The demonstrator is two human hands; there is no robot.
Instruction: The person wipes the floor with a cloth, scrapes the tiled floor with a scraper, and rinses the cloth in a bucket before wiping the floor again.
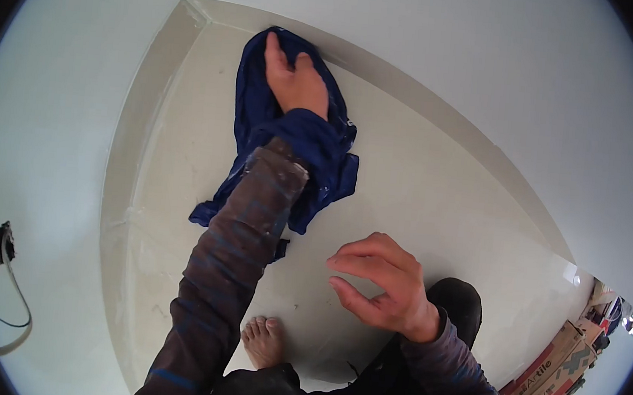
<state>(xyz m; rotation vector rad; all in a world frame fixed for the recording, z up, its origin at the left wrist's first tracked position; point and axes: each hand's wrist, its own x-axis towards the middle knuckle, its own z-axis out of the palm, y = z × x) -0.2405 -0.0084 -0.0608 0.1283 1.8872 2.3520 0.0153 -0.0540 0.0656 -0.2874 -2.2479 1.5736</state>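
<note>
On the pale tiled floor (408, 179), near the corner and against the skirting (410, 78), lies a rumpled navy cloth (253, 102). The person's left hand (296, 83) is on it, fabric bunched around the wrist; whether the grip is closed on the cloth cannot be told. The right hand (384, 282), apart from the cloth, is empty and released, thumb and fingers curved but parted. A bare foot (263, 341) stands between the arms. Cardboard boxes (551, 372) sit at the far right; a cable (21, 300) hangs from a hole in the left wall (51, 137).
</note>
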